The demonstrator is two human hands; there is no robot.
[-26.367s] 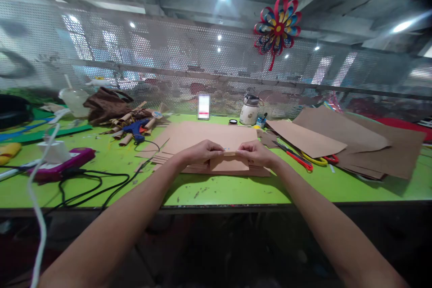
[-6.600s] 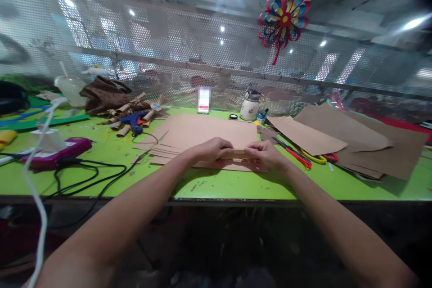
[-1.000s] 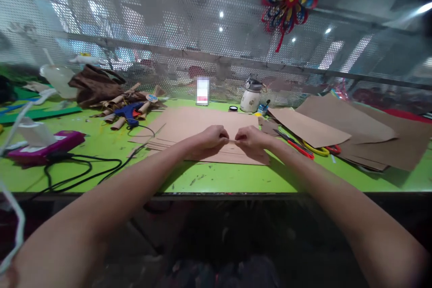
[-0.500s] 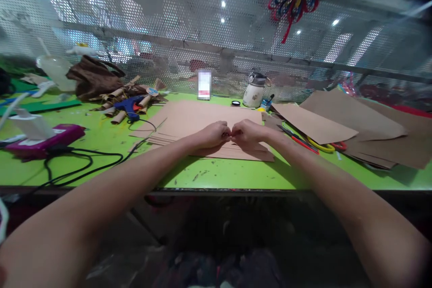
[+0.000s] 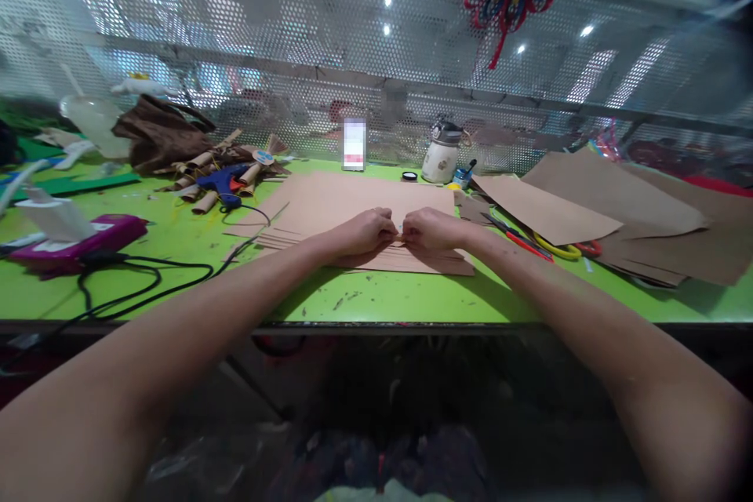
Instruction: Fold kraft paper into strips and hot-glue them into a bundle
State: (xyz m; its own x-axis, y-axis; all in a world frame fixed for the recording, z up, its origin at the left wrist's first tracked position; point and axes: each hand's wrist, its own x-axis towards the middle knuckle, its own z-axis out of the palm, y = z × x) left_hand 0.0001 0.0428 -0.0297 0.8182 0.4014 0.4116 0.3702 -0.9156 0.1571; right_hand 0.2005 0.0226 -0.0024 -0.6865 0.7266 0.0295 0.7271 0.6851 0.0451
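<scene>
A stack of brown kraft paper sheets (image 5: 329, 200) lies on the green table, its near edges slightly fanned. My left hand (image 5: 372, 231) is closed in a pinch at the near edge of the top sheet. Close beside it, my right hand (image 5: 431, 229) pinches the same edge, with fingertips almost meeting the left ones. A small strip of the paper shows between the two hands, looking slightly raised or curled. The fingertips themselves are partly hidden by the knuckles.
Left are a blue glue gun (image 5: 222, 184), rolled brown paper tubes (image 5: 205, 202), a purple power strip (image 5: 79, 243) and black cables. Scissors (image 5: 518, 239) and more brown sheets (image 5: 612, 188) lie right. Behind stand a phone (image 5: 354, 145) and a white bottle (image 5: 441, 153).
My hands stay at the paper's near edge; the fingers have shifted slightly and a strip of paper now shows between them. The view has tilted a little.
</scene>
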